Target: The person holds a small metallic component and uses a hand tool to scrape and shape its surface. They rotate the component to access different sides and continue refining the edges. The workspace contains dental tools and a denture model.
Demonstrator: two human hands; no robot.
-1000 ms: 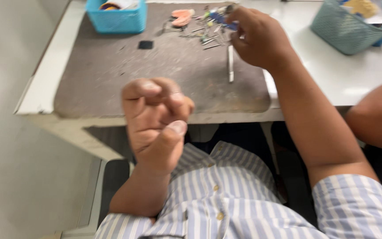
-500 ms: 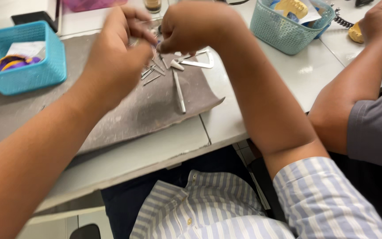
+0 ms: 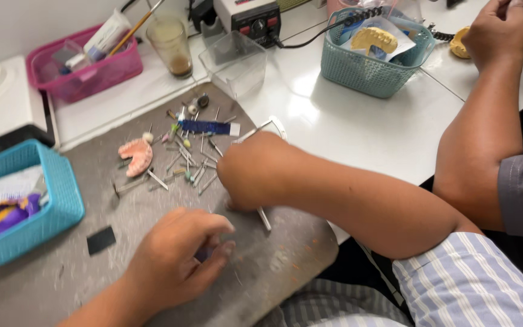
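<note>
My left hand (image 3: 174,257) rests low on the grey mat (image 3: 152,212), its fingers pinched around a small bluish piece (image 3: 204,252) that is mostly hidden. My right hand (image 3: 254,172) is closed just beyond it, knuckles up, and a thin metal tool (image 3: 264,219) sticks out below it onto the mat. Behind both hands lie a pink denture piece (image 3: 135,156), several loose metal burs (image 3: 190,165) and a dark blue strip (image 3: 206,127).
A blue basket (image 3: 62,206) stands at the left, a pink basket (image 3: 86,66), a glass cup (image 3: 171,39) and a clear box (image 3: 234,60) behind. A teal basket (image 3: 367,66) holds a yellow dental cast. A co-worker's arm (image 3: 485,127) is at the right. A black square (image 3: 101,240) lies on the mat.
Both hands have dropped from the pile of burs to the near part of the mat. The view has swung so the back of the bench now shows.
</note>
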